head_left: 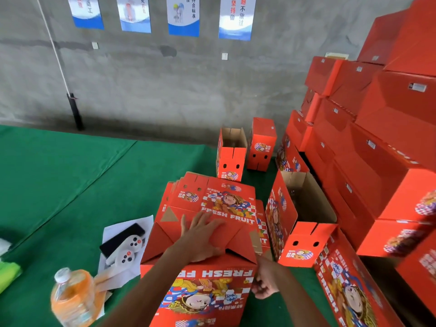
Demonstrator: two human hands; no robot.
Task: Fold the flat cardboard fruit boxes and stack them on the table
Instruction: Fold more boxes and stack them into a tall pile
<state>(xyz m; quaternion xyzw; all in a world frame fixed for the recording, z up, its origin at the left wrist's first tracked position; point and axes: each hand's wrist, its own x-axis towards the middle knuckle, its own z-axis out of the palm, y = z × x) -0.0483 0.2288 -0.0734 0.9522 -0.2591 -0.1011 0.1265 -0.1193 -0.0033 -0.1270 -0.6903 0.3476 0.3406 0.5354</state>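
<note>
Left hand (203, 234) lies flat w/ fingers spread, palm pressing down on the folded end flaps of the box being assembled (200, 274), which stands on the green table (59, 180) right in front of the person, "FRESH FRUIT" print facing the camera upside down. Right hand (265, 283) sits at that box's right side near the top corner, fingers curled against the edge; can't tell if it truly grips the card or just braces it. Left of the box: an orange drink bottle (70, 298) w/ white cap, closest to the camera, then two white controllers (129, 250) and a dark phone (122, 236) on a sheet of paper (132, 230). Just behind the box, touching it, lies the stack of flat boxes (212, 199), printed side up. Right of the box, an open-topped folded box (304, 218) stands w/ brown inside showing. Farther back from the box, two smaller upright boxes (245, 149) stand side by side near the table's far edge. Right & beyond, a tall pile of finished red boxes (377, 138) rises against the grey wall (165, 86), which carries blue-and-white posters (184, 15).
</note>
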